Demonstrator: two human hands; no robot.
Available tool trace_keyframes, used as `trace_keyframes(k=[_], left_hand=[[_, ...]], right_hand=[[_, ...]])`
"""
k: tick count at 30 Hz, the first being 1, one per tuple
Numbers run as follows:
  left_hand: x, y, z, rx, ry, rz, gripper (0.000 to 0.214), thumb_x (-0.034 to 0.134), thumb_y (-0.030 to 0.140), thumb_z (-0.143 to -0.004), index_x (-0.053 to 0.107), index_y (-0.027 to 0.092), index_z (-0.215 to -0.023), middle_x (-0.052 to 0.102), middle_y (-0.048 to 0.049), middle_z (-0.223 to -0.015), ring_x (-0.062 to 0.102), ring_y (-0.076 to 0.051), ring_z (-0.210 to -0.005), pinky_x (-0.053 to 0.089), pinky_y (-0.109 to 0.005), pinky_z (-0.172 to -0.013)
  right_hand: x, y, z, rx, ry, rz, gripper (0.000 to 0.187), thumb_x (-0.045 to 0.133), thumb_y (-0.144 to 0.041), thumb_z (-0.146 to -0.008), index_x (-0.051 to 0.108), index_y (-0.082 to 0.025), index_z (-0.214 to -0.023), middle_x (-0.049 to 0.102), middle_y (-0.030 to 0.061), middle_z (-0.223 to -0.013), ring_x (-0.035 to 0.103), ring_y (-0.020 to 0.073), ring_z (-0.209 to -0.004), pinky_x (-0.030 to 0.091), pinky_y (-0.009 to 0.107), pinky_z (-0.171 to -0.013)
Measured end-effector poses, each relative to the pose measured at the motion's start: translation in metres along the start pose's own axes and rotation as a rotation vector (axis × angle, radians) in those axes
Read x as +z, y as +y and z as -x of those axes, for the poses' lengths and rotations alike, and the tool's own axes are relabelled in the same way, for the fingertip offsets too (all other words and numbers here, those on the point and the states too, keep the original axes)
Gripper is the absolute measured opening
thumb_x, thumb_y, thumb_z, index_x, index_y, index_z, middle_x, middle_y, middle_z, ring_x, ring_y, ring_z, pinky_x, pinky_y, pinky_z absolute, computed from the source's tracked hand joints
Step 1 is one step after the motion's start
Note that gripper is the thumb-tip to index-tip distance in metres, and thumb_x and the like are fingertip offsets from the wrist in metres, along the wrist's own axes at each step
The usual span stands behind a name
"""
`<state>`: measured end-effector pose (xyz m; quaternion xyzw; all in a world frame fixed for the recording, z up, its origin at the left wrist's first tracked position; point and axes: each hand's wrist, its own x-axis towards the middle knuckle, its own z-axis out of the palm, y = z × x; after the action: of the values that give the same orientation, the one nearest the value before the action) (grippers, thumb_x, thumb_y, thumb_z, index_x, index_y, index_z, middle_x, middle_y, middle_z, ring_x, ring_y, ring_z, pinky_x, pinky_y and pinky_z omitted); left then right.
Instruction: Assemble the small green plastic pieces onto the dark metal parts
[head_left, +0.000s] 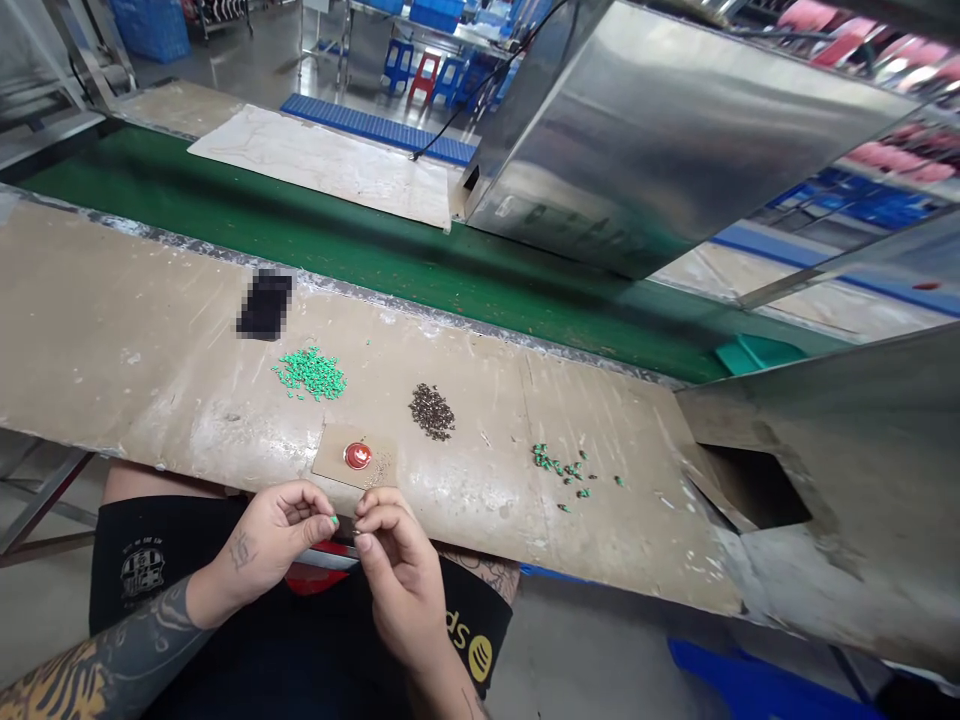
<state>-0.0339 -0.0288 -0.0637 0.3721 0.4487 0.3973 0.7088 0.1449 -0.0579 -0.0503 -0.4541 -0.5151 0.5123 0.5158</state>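
Observation:
My left hand (271,535) is closed in a pinch on a tiny green piece (333,520) just below the near edge of the worn bench (112,340). My right hand (394,565) is also pinched, its fingertips meeting the left hand's; what it holds is too small to make out. A thin metal rod with a red part (319,570) lies across my lap under both hands. Just beyond the hands a small red cap (358,456) sits on a cardboard square (334,452). A heap of green pieces (311,372) and a heap of dark pieces (432,411) lie farther back.
Scattered green pieces (566,468) lie to the right. A blurred dark object (264,304) rests at the bench's far edge. A green conveyor belt (300,235) runs behind. A big metal hood (645,140) and a metal chute with a dark opening (754,485) stand at right.

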Motion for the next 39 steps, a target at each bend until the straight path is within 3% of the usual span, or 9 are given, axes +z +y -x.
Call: trace_keyframes(k=[4,10,17,33,39], left_hand=[[0.003,0.005,0.005,0.032,-0.001,-0.042,0.023,0.082,0.036,-0.083,0.072,0.016,-0.085,0.076,-0.0059,-0.085,0.072,-0.017,-0.081,0.060,-0.027,-0.077],[0.008,0.009,0.012,0.238,0.003,-0.170,0.007,0.075,0.023,-0.087,0.073,0.018,-0.083,0.077,-0.0064,-0.088,0.075,-0.019,-0.083,0.064,-0.028,-0.076],[0.007,0.012,0.013,0.451,-0.011,-0.395,0.009,0.072,0.013,-0.088,0.073,0.021,-0.084,0.076,-0.0031,-0.085,0.074,-0.016,-0.080,0.062,-0.025,-0.076],[0.006,0.012,0.015,0.488,-0.022,-0.448,0.010,0.068,0.012,-0.089,0.072,0.021,-0.085,0.076,-0.0045,-0.086,0.074,-0.018,-0.079,0.063,-0.026,-0.071],[0.004,0.016,0.015,0.605,-0.029,-0.554,0.015,0.067,0.007,-0.088,0.071,0.021,-0.087,0.076,-0.0024,-0.085,0.074,-0.015,-0.079,0.061,-0.023,-0.072]], right_hand=[[0.010,-0.002,-0.003,0.028,0.048,-0.099,0.007,0.060,-0.026,-0.099,0.065,-0.024,-0.094,0.055,0.0058,-0.104,0.059,0.0196,-0.098,0.054,0.033,-0.083],[0.015,-0.006,-0.001,0.024,0.045,-0.124,0.008,0.059,-0.025,-0.100,0.065,-0.024,-0.095,0.059,0.0055,-0.103,0.063,0.0205,-0.101,0.055,0.037,-0.090],[0.012,-0.010,0.003,-0.028,0.020,-0.038,0.009,0.057,-0.021,-0.100,0.065,-0.025,-0.097,0.060,0.0060,-0.106,0.064,0.0202,-0.100,0.055,0.036,-0.086],[0.013,-0.006,0.002,-0.067,-0.005,0.050,0.009,0.057,-0.020,-0.099,0.065,-0.024,-0.097,0.060,0.0079,-0.105,0.064,0.0213,-0.099,0.056,0.036,-0.082],[0.010,-0.004,0.004,-0.075,-0.045,0.113,0.011,0.056,-0.016,-0.098,0.063,-0.024,-0.098,0.060,0.0073,-0.108,0.066,0.0211,-0.099,0.056,0.037,-0.084]])
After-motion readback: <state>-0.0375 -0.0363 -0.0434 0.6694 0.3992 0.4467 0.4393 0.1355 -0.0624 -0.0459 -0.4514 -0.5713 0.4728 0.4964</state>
